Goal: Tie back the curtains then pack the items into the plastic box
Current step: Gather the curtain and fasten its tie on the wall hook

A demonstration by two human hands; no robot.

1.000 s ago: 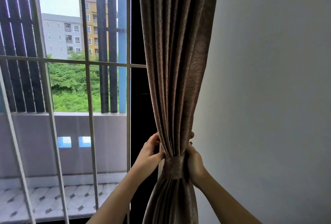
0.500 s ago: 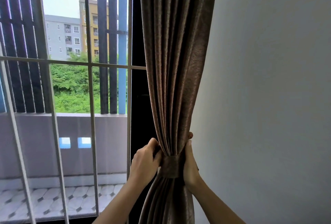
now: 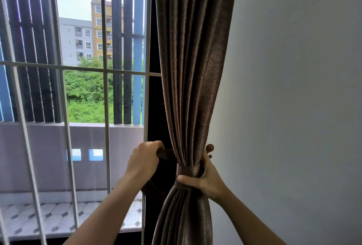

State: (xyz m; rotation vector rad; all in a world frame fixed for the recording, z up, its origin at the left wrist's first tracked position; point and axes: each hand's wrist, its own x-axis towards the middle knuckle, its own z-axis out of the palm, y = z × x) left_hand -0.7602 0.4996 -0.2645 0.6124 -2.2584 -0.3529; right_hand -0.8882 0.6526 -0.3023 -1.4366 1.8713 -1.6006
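A brown curtain (image 3: 194, 68) hangs gathered beside the white wall, cinched at waist height by a matching tieback band (image 3: 186, 175). My right hand (image 3: 203, 178) is wrapped around the cinched bundle, thumb across the band. Just above its fingers a brown wall hook knob (image 3: 210, 148) shows at the curtain's right edge. My left hand (image 3: 144, 160) is closed on a fold of curtain fabric (image 3: 165, 154) and holds it out to the left of the bundle. The plastic box and the items are out of view.
A window with white bars (image 3: 106, 107) fills the left, with a dark frame post (image 3: 154, 107) right behind the curtain. A plain white wall (image 3: 293, 107) takes up the right side. A tiled balcony floor (image 3: 58, 219) lies outside.
My left hand has moved left, away from the bundle, drawing a fold of fabric out with it. My right hand has shifted its grip so the thumb crosses the band. The camera has come closer.
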